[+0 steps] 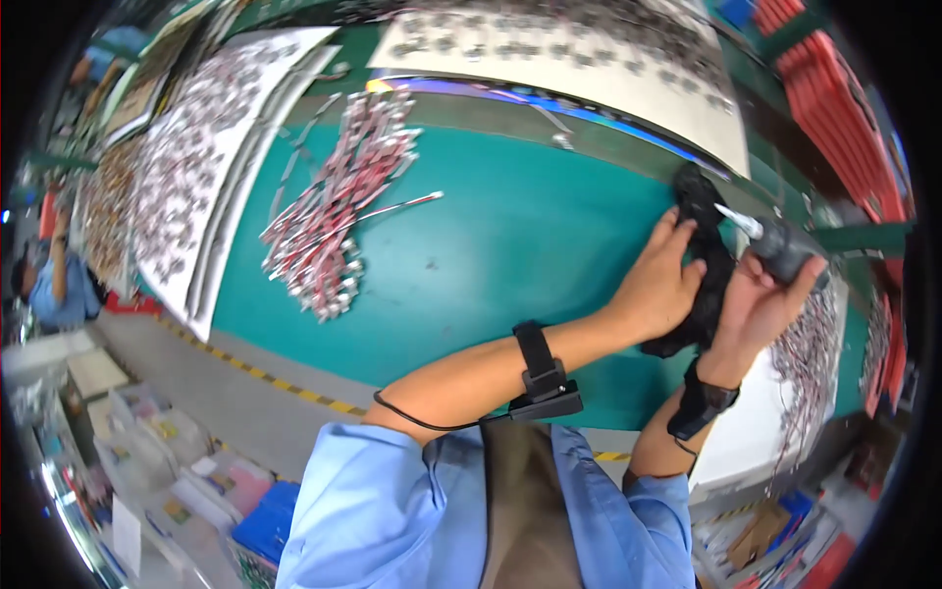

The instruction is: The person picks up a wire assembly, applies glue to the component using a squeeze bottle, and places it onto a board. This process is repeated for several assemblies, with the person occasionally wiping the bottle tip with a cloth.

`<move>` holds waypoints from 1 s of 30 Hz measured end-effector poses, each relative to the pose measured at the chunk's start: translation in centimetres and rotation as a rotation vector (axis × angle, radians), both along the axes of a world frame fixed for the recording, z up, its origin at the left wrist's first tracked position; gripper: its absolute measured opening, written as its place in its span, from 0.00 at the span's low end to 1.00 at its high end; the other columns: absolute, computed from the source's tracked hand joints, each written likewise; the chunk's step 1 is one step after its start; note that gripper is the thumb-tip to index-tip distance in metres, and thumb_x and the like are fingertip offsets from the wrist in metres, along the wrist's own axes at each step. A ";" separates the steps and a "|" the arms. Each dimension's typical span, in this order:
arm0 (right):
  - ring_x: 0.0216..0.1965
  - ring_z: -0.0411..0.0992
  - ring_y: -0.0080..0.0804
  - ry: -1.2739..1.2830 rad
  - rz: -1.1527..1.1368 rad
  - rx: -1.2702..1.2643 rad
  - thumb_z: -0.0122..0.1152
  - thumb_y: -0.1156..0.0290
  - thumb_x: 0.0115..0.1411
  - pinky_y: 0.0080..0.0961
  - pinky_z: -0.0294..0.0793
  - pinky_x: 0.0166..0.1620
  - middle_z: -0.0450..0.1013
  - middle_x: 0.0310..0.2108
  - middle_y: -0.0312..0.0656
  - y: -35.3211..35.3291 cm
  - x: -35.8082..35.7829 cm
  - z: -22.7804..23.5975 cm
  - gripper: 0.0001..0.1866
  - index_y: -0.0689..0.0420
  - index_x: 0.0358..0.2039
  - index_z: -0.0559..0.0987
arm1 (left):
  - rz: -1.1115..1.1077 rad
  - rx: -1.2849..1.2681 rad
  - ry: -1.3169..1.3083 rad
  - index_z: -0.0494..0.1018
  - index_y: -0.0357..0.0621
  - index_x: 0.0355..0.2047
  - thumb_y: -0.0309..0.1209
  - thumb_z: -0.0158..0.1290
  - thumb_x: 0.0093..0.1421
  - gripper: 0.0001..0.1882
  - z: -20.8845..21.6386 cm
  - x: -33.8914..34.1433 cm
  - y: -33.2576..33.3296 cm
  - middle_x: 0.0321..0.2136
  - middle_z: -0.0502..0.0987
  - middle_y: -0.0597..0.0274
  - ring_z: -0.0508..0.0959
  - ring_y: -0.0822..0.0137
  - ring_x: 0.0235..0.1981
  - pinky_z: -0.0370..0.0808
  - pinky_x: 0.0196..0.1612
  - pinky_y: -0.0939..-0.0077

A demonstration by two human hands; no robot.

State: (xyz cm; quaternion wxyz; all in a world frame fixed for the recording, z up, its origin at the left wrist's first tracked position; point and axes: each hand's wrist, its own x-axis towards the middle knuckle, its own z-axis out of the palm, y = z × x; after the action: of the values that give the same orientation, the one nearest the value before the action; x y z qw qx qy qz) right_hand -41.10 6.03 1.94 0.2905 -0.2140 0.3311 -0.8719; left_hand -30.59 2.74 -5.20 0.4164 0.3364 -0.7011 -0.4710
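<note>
My right hand grips a dark grey squeeze bottle with a white pointed nozzle, which points up and to the left over a black bundle. That bundle is long and soft-looking and lies along the right part of the green table; whether it is cloth or a bunch of black wires I cannot tell. My left hand is curled over its left side, with finger and thumb on it. The nozzle tip is close to the bundle's upper part; whether they touch is unclear.
Red-and-white wire leads with white connectors lie piled on the green mat. White boards with many small parts stand at the left and back. More wires lie at right, below red trays. Another person is far left.
</note>
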 end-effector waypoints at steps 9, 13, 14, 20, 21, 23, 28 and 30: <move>0.23 0.63 0.19 -0.062 0.131 0.430 0.51 0.58 0.57 0.17 0.64 0.26 0.69 0.26 0.36 -3.3 8.4 -4.0 0.14 0.57 0.33 0.69 | 0.382 -0.082 -0.156 0.72 0.38 0.30 0.20 0.49 0.50 0.06 2.4 22.1 -1.5 0.29 0.69 0.58 0.69 0.67 0.29 0.67 0.32 0.78; 0.19 0.61 0.16 0.121 0.040 0.415 0.52 0.58 0.57 0.16 0.63 0.24 0.65 0.20 0.33 -3.7 8.7 -5.7 0.14 0.57 0.29 0.68 | 0.658 -0.046 -0.221 0.72 0.38 0.29 0.19 0.50 0.49 0.06 4.0 27.6 -1.9 0.27 0.68 0.59 0.68 0.70 0.25 0.66 0.28 0.79; 0.19 0.61 0.16 0.122 0.041 0.416 0.52 0.58 0.57 0.16 0.63 0.24 0.65 0.20 0.33 -3.9 8.5 -5.7 0.14 0.57 0.29 0.68 | 0.663 -0.064 -0.292 0.72 0.38 0.29 0.20 0.51 0.49 0.06 4.4 28.0 -2.1 0.26 0.68 0.59 0.68 0.70 0.24 0.66 0.27 0.79; 0.14 0.56 0.14 0.209 -0.244 0.419 0.54 0.59 0.56 0.16 0.63 0.23 0.61 0.17 0.31 -5.2 4.9 -5.2 0.13 0.56 0.26 0.68 | 0.514 -0.114 -0.623 0.72 0.38 0.29 0.22 0.53 0.48 0.06 5.1 30.3 -2.5 0.25 0.68 0.60 0.69 0.67 0.22 0.66 0.25 0.76; 0.14 0.55 0.14 0.241 -0.314 0.403 0.54 0.59 0.56 0.16 0.63 0.23 0.61 0.16 0.31 -5.3 4.3 -5.1 0.13 0.56 0.26 0.68 | 0.516 -0.112 -0.624 0.72 0.38 0.29 0.22 0.53 0.48 0.06 5.1 30.5 -2.3 0.25 0.68 0.60 0.69 0.67 0.22 0.66 0.25 0.76; 0.14 0.55 0.14 0.210 -0.325 0.379 0.54 0.59 0.56 0.16 0.62 0.23 0.62 0.17 0.31 -4.6 3.6 -4.4 0.13 0.56 0.26 0.68 | 0.593 -0.120 -0.748 0.72 0.38 0.28 0.24 0.54 0.47 0.07 5.2 30.7 -1.4 0.25 0.67 0.59 0.69 0.64 0.22 0.66 0.25 0.74; 0.14 0.55 0.15 -0.051 -0.167 0.312 0.53 0.58 0.56 0.15 0.60 0.22 0.63 0.17 0.31 -3.2 8.7 -2.7 0.14 0.56 0.26 0.69 | 0.797 -0.017 -0.724 0.72 0.39 0.28 0.26 0.55 0.47 0.07 4.9 30.4 -0.4 0.25 0.66 0.58 0.70 0.63 0.24 0.66 0.26 0.72; 0.15 0.55 0.15 -0.146 -0.081 0.300 0.53 0.58 0.56 0.14 0.59 0.22 0.63 0.17 0.31 -3.0 9.7 -3.2 0.14 0.56 0.27 0.69 | 0.808 -0.040 -0.721 0.72 0.39 0.28 0.26 0.55 0.48 0.06 4.8 30.5 -0.7 0.25 0.67 0.58 0.70 0.62 0.24 0.67 0.26 0.71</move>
State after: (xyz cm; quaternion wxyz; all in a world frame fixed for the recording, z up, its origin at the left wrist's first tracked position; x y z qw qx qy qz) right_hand -31.42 3.01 -1.27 0.3072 -0.0911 0.4438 -0.8369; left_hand -0.11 2.01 -0.43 0.3038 0.7115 -0.6232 -0.1145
